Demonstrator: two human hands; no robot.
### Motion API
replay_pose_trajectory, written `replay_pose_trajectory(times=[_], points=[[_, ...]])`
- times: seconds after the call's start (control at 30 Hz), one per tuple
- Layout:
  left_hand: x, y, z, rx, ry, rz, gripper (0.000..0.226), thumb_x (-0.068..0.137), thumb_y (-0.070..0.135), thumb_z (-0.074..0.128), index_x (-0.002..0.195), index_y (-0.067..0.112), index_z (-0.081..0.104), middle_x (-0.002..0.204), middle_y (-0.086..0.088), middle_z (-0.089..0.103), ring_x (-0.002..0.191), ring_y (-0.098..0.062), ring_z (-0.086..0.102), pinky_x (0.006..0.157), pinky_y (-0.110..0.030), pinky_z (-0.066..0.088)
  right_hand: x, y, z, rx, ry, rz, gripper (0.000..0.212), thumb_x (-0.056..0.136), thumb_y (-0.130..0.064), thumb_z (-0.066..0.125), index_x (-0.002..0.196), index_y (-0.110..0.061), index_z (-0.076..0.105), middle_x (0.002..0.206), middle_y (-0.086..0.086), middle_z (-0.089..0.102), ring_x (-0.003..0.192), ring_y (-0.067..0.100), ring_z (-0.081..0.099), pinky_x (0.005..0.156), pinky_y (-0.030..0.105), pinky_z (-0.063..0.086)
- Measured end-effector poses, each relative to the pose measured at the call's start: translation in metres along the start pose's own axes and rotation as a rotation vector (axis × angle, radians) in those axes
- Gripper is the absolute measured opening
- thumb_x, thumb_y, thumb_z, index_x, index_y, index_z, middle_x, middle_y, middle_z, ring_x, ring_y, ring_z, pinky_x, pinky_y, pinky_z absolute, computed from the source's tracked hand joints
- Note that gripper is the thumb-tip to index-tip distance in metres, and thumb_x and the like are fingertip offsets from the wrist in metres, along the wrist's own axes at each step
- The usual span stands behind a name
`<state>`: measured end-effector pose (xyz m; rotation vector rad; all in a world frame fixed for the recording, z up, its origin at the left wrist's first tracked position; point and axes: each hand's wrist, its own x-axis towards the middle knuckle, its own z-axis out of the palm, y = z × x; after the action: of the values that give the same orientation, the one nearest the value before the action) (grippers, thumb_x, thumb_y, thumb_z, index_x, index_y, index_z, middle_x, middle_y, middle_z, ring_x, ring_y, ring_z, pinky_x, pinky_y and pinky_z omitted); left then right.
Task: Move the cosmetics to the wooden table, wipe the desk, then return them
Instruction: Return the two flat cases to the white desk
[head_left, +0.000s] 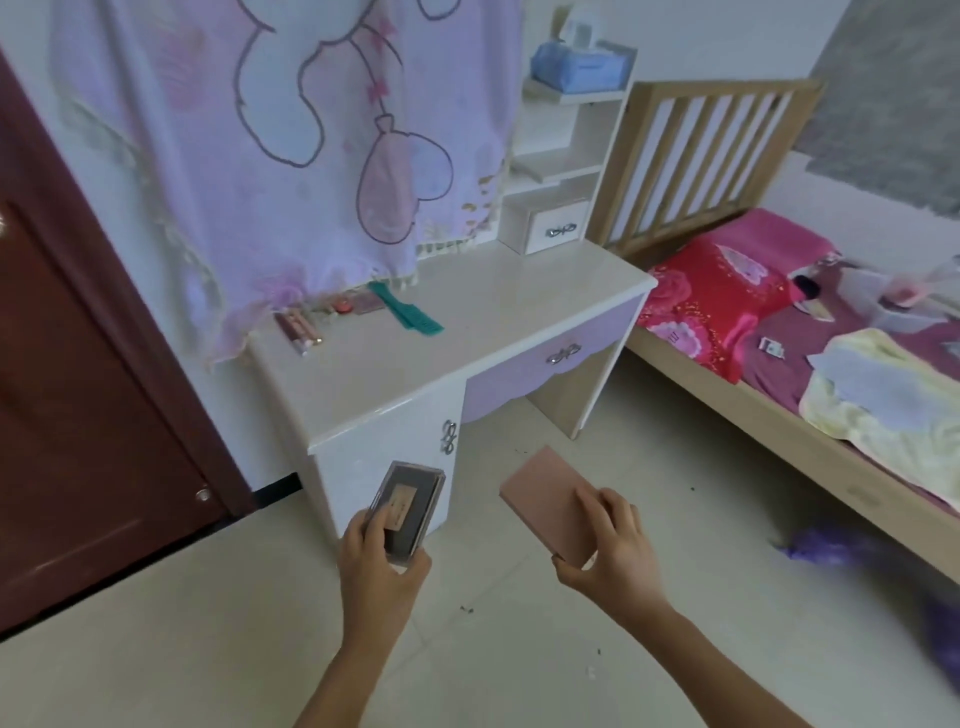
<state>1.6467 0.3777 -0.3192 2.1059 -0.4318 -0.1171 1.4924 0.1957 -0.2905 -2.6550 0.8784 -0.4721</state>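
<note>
My left hand grips a clear-cased dark makeup palette, held in front of the white desk's cabinet. My right hand holds a flat pink palette by its near end, over the floor. The white desk stands ahead of both hands. At its back left lie lipstick tubes, a small red compact, a pinkish flat case and a teal comb. A hanging pink cloth partly hides the small items.
A pink patterned cloth drapes over the desk's back. A white shelf unit with a blue tissue pack stands at the desk's right end. A dark red door is left; a bed with bedding and clutter is right.
</note>
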Motion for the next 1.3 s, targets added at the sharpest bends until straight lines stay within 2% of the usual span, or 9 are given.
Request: replay_pose_trajectory(times=[0.2, 0.3, 0.4, 0.53, 0.77, 0.9, 1.0, 1.2, 1.3], points=[[0.039, 0.039, 0.064, -0.010, -0.183, 0.052, 0.059, 0.069, 0.017, 0.065, 0.125, 0.007, 0.049, 0.130, -0.014, 0.043, 0.115, -0.034, 0.036, 0.095, -0.046, 0.040, 0.027, 0.058, -0.004, -0.006, 0.014, 0.140, 0.079, 0.048, -0.022, 0.086, 0.119, -0.003, 0.057, 0.113, 0.018, 0.056, 0.102, 0.038, 0.056, 0.066, 0.040, 0.053], [0.064, 0.062, 0.096, -0.015, -0.201, 0.056, 0.058, 0.070, 0.010, 0.067, 0.125, 0.006, 0.049, 0.129, -0.014, 0.043, 0.117, -0.032, 0.035, 0.098, -0.047, 0.038, 0.056, 0.093, -0.006, 0.000, 0.040, 0.179, 0.078, 0.048, -0.020, 0.087, 0.117, -0.001, 0.058, 0.113, 0.021, 0.057, 0.102, 0.040, 0.056, 0.067, 0.043, 0.054], [0.094, 0.083, 0.127, -0.006, -0.166, 0.048, 0.058, 0.070, 0.017, 0.065, 0.125, 0.005, 0.050, 0.129, -0.014, 0.044, 0.115, -0.033, 0.037, 0.096, -0.044, 0.039, 0.097, 0.125, -0.009, 0.022, 0.065, 0.178, 0.077, 0.053, -0.020, 0.084, 0.121, -0.001, 0.055, 0.117, 0.020, 0.054, 0.108, 0.039, 0.051, 0.076, 0.043, 0.051], [0.131, 0.119, 0.173, 0.005, -0.095, -0.046, 0.054, 0.071, 0.000, 0.067, 0.123, 0.003, 0.051, 0.125, -0.016, 0.047, 0.111, -0.032, 0.038, 0.095, -0.041, 0.036, 0.155, 0.166, -0.024, 0.066, 0.105, 0.152, 0.077, 0.060, -0.026, 0.079, 0.128, -0.007, 0.049, 0.123, 0.014, 0.048, 0.114, 0.032, 0.046, 0.081, 0.037, 0.046], [0.161, 0.159, 0.233, 0.019, 0.027, -0.122, 0.045, 0.068, -0.002, 0.069, 0.111, -0.001, 0.057, 0.112, -0.021, 0.055, 0.100, -0.034, 0.045, 0.089, -0.040, 0.036, 0.227, 0.225, -0.032, 0.105, 0.020, 0.056, 0.077, 0.048, -0.022, 0.085, 0.117, -0.002, 0.058, 0.113, 0.019, 0.057, 0.101, 0.039, 0.056, 0.070, 0.044, 0.053], [0.156, 0.161, 0.251, 0.067, 0.063, -0.111, 0.071, 0.052, 0.041, 0.054, 0.104, -0.006, 0.060, 0.105, -0.025, 0.058, 0.095, -0.041, 0.051, 0.086, -0.043, 0.037, 0.258, 0.234, -0.022, 0.061, -0.066, -0.022, 0.083, 0.027, -0.036, 0.088, 0.102, -0.006, 0.066, 0.094, 0.012, 0.064, 0.080, 0.029, 0.064, 0.054, 0.030, 0.055], [0.174, 0.151, 0.252, 0.097, 0.142, -0.137, 0.087, 0.044, 0.050, 0.039, 0.103, -0.010, 0.062, 0.101, -0.032, 0.059, 0.092, -0.049, 0.054, 0.086, -0.051, 0.041, 0.283, 0.223, -0.011, 0.033, -0.123, -0.090, 0.085, 0.023, -0.046, 0.084, 0.098, -0.010, 0.068, 0.090, 0.006, 0.065, 0.079, 0.021, 0.062, 0.052, 0.023, 0.054], [0.238, 0.140, 0.248, 0.137, 0.174, -0.164, 0.084, 0.050, 0.049, 0.044, 0.108, -0.009, 0.059, 0.107, -0.028, 0.057, 0.097, -0.045, 0.052, 0.089, -0.048, 0.039, 0.341, 0.203, 0.013, -0.036, -0.217, -0.212, 0.087, 0.024, -0.049, 0.083, 0.100, -0.010, 0.068, 0.089, 0.007, 0.067, 0.073, 0.021, 0.067, 0.052, 0.022, 0.054], [0.277, 0.138, 0.253, 0.100, 0.164, -0.245, 0.055, 0.066, 0.019, 0.068, 0.114, -0.006, 0.057, 0.114, -0.026, 0.055, 0.103, -0.042, 0.049, 0.094, -0.045, 0.037, 0.380, 0.189, 0.020, -0.066, -0.215, -0.236, 0.086, 0.025, -0.046, 0.086, 0.100, -0.008, 0.068, 0.091, 0.010, 0.067, 0.072, 0.022, 0.068, 0.051, 0.025, 0.055]])
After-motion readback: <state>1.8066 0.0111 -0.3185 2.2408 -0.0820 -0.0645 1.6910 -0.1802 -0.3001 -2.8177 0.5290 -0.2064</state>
